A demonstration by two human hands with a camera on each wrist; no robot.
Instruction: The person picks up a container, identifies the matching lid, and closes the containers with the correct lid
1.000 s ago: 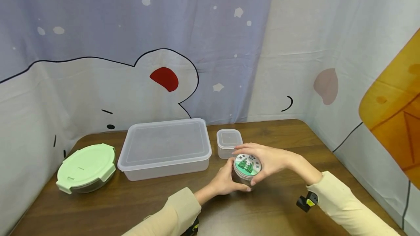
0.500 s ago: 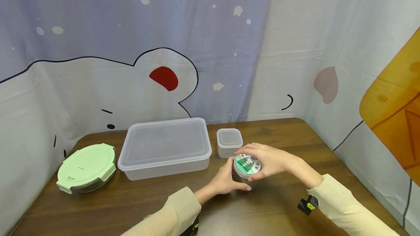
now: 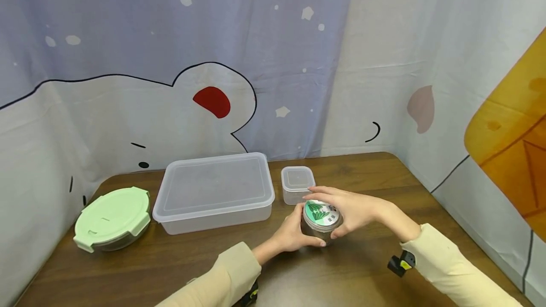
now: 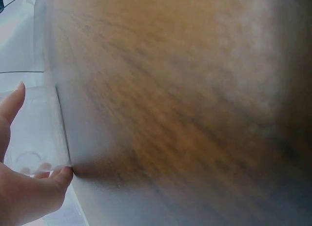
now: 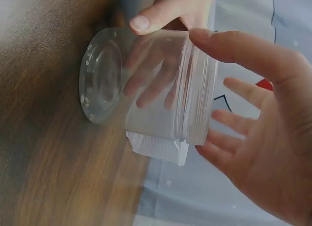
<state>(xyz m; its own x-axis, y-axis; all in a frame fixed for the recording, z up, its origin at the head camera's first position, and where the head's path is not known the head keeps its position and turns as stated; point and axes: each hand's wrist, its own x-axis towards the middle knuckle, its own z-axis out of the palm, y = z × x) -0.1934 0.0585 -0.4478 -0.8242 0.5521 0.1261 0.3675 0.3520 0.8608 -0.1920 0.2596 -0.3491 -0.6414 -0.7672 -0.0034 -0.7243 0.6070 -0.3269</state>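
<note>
A clear round jar [image 5: 146,97] stands near the front middle of the table, with green leaves and dark lettering on its lid [image 3: 317,212]. My left hand [image 3: 292,235] holds the jar's body from the left, thumb across the near side; its fingers show through the clear wall in the right wrist view. Around the lid curve the thumb and fingers of my right hand [image 3: 356,210], the thumb tip on the near rim. In the right wrist view the jar looks empty. Part of my left hand [image 4: 34,192] appears at the jar in the left wrist view.
Just behind the jar is a small square lidded box [image 3: 297,179]. A large clear lidded container [image 3: 217,193] stands left of it, and a round dish with a green clip lid [image 3: 113,214] farther left. A printed curtain [image 3: 294,60] hangs behind the wooden table [image 3: 170,269].
The lid's label has turned clockwise as seen from above, its green leaves going from the near side to the far left. My left hand has stayed put on the jar.
</note>
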